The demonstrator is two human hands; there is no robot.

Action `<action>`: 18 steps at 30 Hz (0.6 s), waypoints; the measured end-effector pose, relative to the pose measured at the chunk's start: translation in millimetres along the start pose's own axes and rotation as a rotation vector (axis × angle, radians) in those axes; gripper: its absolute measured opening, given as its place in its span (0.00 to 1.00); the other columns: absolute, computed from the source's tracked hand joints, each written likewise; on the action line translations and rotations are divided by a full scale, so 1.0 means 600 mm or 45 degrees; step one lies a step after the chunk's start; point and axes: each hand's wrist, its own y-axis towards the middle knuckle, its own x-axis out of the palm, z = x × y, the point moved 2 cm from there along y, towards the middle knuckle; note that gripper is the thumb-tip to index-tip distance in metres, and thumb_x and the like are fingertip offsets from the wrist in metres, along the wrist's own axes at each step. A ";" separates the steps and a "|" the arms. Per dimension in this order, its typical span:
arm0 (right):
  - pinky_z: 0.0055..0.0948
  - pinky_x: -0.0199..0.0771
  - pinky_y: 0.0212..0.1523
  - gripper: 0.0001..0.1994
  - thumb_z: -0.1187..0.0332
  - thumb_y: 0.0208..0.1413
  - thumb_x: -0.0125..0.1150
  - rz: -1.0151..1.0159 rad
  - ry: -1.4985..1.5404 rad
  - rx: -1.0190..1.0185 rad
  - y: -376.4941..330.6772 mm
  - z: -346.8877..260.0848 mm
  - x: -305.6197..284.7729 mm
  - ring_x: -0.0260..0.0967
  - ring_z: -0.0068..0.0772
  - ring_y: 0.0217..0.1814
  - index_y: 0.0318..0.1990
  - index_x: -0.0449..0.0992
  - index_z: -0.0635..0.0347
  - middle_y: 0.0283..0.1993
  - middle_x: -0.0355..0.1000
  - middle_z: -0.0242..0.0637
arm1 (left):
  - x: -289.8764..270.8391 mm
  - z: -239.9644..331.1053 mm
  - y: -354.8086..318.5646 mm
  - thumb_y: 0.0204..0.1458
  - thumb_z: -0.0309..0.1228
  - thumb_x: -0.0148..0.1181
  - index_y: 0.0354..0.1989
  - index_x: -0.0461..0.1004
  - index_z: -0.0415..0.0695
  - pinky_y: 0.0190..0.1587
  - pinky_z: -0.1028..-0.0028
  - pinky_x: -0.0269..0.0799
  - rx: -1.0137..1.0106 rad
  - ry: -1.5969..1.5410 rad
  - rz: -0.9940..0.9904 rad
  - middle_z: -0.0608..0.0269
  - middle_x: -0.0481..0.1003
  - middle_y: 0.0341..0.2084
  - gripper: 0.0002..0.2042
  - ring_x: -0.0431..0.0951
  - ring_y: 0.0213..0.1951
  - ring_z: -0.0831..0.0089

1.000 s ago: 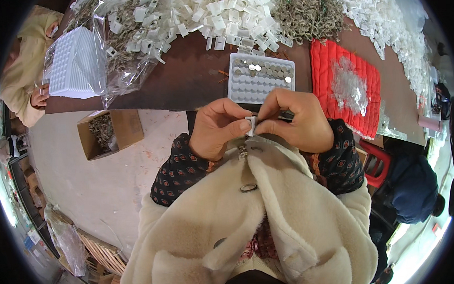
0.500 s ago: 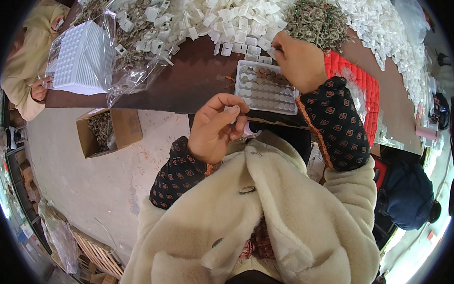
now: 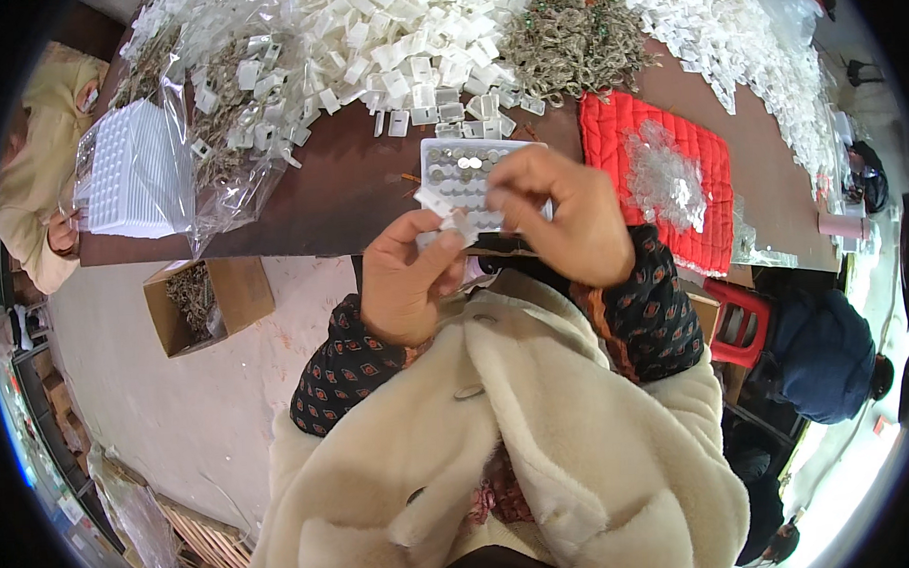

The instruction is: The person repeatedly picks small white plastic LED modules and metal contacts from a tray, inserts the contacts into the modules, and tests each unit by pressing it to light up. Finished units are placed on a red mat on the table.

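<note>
Between the thumb and fingertips of my left hand is a small white plastic case, held over the near left corner of a tray. My right hand hovers over the tray's right side, its fingers curled together close to that case. Whatever may be in its fingertips is hidden. The white tray has rows of round pockets. Silver button cells lie in its far rows. Just beyond the tray, loose white cases lie at the edge of a large pile.
A heap of tangled wires sits by the white pile. Clear plastic bits lie on a red quilted pad at right. Left are stacked white trays, another person's hand and a cardboard box.
My right hand has come back from the pile's edge toward my left hand. A white case now shows in my left fingers. The whole view has shifted a little.
</note>
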 end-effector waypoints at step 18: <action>0.30 0.76 0.45 0.10 0.81 0.55 0.61 0.529 -0.709 -0.524 0.069 0.063 -0.131 0.76 0.39 0.44 0.42 0.82 0.58 0.43 0.77 0.41 | -0.019 0.010 -0.008 0.60 0.31 0.57 0.45 0.71 0.37 0.27 0.78 0.62 -0.010 -0.003 -0.007 0.57 0.75 0.38 0.10 0.67 0.27 0.78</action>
